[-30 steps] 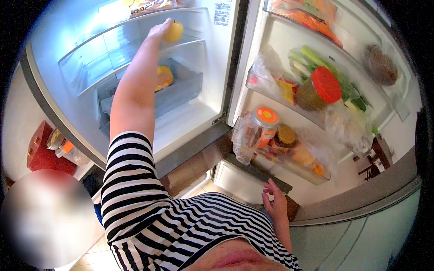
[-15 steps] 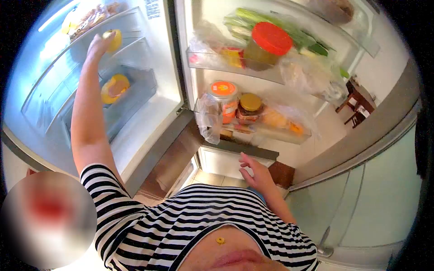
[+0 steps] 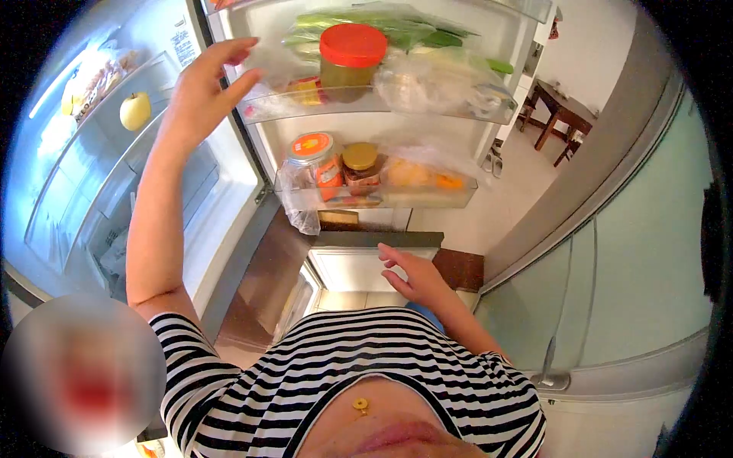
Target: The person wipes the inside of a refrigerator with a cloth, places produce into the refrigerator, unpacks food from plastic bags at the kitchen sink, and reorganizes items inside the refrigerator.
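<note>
My left hand [image 3: 202,95] is raised in front of the fridge's inner edge, near the upper door shelf [image 3: 420,111], its fingers and thumb apart and nothing in them. To its left, a yellow apple [image 3: 136,112] sits on a glass shelf inside the fridge. My right hand [image 3: 414,276] hangs low before my body with its fingers apart, holding nothing. Between the hands, the lower door shelf [image 3: 382,200] carries a jar with an orange lid [image 3: 311,146] and a jar with a yellow-brown lid [image 3: 360,157].
A red-lidded jar [image 3: 353,52], green vegetables [image 3: 439,38] and plastic bags are on the upper door shelf. Below is an open lower door [image 3: 351,267]. Frosted glass panels [image 3: 626,259] stand at the right, with dark wooden furniture [image 3: 561,111] farther back.
My left hand has let go of the yellow apple and moved right, away from it. The view has turned right. My right hand stays low and open.
</note>
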The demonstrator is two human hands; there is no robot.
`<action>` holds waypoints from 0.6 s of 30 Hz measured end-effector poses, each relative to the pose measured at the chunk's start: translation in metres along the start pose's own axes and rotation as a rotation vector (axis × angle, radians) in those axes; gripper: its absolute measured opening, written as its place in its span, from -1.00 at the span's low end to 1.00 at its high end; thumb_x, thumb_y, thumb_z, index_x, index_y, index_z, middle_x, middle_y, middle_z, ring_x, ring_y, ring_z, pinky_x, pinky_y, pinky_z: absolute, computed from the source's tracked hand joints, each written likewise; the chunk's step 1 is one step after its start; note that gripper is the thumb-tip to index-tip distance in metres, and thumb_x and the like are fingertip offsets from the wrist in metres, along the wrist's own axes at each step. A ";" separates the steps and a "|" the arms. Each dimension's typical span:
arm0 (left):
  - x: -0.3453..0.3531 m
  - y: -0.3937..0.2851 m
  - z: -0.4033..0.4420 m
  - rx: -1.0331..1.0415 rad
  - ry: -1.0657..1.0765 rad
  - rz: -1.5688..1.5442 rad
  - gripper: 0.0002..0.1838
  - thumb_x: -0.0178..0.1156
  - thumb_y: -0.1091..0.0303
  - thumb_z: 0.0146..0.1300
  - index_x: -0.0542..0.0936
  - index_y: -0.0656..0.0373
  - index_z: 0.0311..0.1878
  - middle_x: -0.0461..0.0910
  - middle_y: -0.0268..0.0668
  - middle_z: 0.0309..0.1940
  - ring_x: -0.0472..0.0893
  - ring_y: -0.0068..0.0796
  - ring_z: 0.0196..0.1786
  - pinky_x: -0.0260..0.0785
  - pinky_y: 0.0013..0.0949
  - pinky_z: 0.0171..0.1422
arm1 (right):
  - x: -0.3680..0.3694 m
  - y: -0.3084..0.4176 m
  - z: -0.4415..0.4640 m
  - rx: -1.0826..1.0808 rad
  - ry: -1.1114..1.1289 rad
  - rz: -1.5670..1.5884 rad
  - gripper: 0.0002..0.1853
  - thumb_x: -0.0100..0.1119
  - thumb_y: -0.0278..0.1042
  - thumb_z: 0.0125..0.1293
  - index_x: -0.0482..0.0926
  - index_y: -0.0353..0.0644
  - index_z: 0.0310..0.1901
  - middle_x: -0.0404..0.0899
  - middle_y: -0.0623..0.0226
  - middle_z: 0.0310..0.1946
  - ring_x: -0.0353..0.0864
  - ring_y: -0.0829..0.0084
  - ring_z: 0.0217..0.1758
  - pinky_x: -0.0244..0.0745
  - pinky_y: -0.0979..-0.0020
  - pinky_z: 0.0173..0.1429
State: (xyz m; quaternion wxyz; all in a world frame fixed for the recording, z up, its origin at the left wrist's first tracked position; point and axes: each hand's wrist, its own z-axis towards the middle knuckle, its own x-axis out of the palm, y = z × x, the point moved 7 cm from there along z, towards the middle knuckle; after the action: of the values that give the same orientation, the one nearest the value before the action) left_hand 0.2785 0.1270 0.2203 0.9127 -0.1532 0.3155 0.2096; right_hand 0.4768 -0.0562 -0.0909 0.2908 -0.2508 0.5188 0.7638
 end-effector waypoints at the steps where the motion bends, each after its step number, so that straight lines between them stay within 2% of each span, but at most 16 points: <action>1: 0.008 -0.010 0.007 0.053 0.005 -0.044 -0.53 0.26 0.23 0.14 0.45 0.04 0.14 0.51 -0.28 0.03 0.48 -0.43 0.09 0.35 -0.31 0.07 | -0.002 0.001 -0.002 -0.016 -0.006 0.004 -0.43 0.11 -0.30 0.22 0.22 -0.03 0.26 0.53 0.17 -0.04 0.58 0.25 -0.11 0.48 0.26 -0.04; 3: 0.025 -0.030 0.020 0.112 0.009 -0.087 -0.53 0.25 0.22 0.15 0.45 0.04 0.14 0.51 -0.28 0.01 0.48 -0.42 0.08 0.35 -0.31 0.06 | -0.009 0.005 -0.005 -0.013 -0.014 -0.022 -0.43 0.11 -0.31 0.22 0.21 -0.04 0.27 0.53 0.17 -0.04 0.58 0.25 -0.11 0.48 0.25 -0.04; 5: 0.036 -0.050 0.030 0.245 -0.037 -0.040 -0.50 0.23 0.28 0.12 0.41 0.06 0.16 0.47 -0.17 0.02 0.48 -0.29 0.06 0.43 -0.33 -0.09 | -0.016 0.007 -0.008 -0.010 -0.017 -0.047 -0.43 0.11 -0.32 0.21 0.21 -0.05 0.27 0.53 0.16 -0.04 0.58 0.24 -0.11 0.48 0.25 -0.03; 6: 0.037 -0.051 0.037 0.247 -0.037 -0.039 -0.50 0.23 0.28 0.12 0.41 0.06 0.16 0.47 -0.17 0.02 0.48 -0.29 0.06 0.43 -0.33 -0.09 | -0.021 0.007 -0.010 -0.029 -0.052 -0.052 -0.41 0.14 -0.36 0.19 0.22 -0.05 0.27 0.54 0.19 -0.05 0.59 0.30 -0.12 0.51 0.34 -0.14; 7: 0.039 -0.054 0.045 0.297 -0.020 0.027 -0.42 0.25 0.27 0.09 0.33 0.04 0.20 0.47 -0.16 0.01 0.47 -0.20 0.05 0.36 -0.19 0.06 | -0.028 0.009 -0.013 -0.048 -0.084 -0.058 -0.40 0.17 -0.40 0.17 0.23 -0.06 0.27 0.55 0.22 -0.06 0.60 0.35 -0.13 0.54 0.43 -0.25; 8: 0.042 -0.056 0.055 0.349 -0.005 0.098 -0.34 0.27 0.26 0.07 0.24 0.01 0.25 0.47 -0.14 -0.01 0.47 -0.11 0.05 0.29 -0.05 0.22 | -0.031 0.009 -0.015 -0.053 -0.084 -0.058 -0.40 0.17 -0.40 0.17 0.23 -0.06 0.27 0.55 0.22 -0.06 0.60 0.35 -0.13 0.54 0.43 -0.25; 9: 0.049 -0.045 0.066 0.347 -0.006 0.104 -0.34 0.27 0.26 0.07 0.24 0.01 0.25 0.47 -0.14 -0.01 0.47 -0.11 0.05 0.29 -0.05 0.22 | -0.035 0.008 -0.018 -0.058 -0.109 -0.029 -0.40 0.18 -0.41 0.16 0.24 -0.07 0.27 0.55 0.23 -0.06 0.60 0.35 -0.13 0.54 0.43 -0.24; 11: 0.075 -0.017 0.084 0.378 0.014 0.337 -0.32 0.26 0.38 0.02 0.28 0.01 0.27 0.41 -0.14 0.09 0.43 -0.19 0.12 0.44 -0.25 0.02 | -0.040 0.006 -0.021 -0.071 -0.130 0.001 -0.39 0.18 -0.42 0.16 0.24 -0.07 0.26 0.55 0.23 -0.07 0.60 0.36 -0.13 0.53 0.43 -0.22; 12: 0.078 -0.014 0.087 0.374 0.011 0.344 -0.32 0.26 0.38 0.02 0.28 0.01 0.27 0.41 -0.14 0.09 0.43 -0.19 0.12 0.44 -0.25 0.02 | -0.041 0.007 -0.023 -0.106 -0.140 -0.039 -0.40 0.18 -0.43 0.15 0.24 -0.08 0.26 0.55 0.23 -0.06 0.60 0.37 -0.12 0.54 0.43 -0.24; 14: 0.093 -0.011 0.089 0.362 0.116 0.419 -0.16 0.27 0.48 -0.05 0.14 -0.10 0.34 0.35 -0.10 0.14 0.39 -0.12 0.16 0.43 -0.18 0.08 | -0.041 0.009 -0.027 -0.148 -0.149 -0.078 -0.40 0.18 -0.43 0.15 0.25 -0.09 0.26 0.55 0.24 -0.05 0.59 0.38 -0.12 0.54 0.43 -0.26; 18: 0.102 -0.015 0.086 0.360 -0.001 0.572 -0.13 0.24 0.52 -0.03 0.09 -0.20 0.35 0.35 -0.10 0.13 0.43 -0.09 0.12 0.43 -0.16 0.05 | -0.041 0.006 -0.031 -0.078 -0.109 -0.047 -0.41 0.18 -0.43 0.15 0.25 -0.12 0.25 0.54 0.24 -0.03 0.59 0.41 -0.10 0.54 0.44 -0.27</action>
State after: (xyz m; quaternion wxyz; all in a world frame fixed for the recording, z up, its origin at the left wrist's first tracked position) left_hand 0.4026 0.1789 0.2218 0.8294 0.1053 0.3772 0.3983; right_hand 0.5038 -0.0944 -0.0689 0.3265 -0.2321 0.4661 0.7889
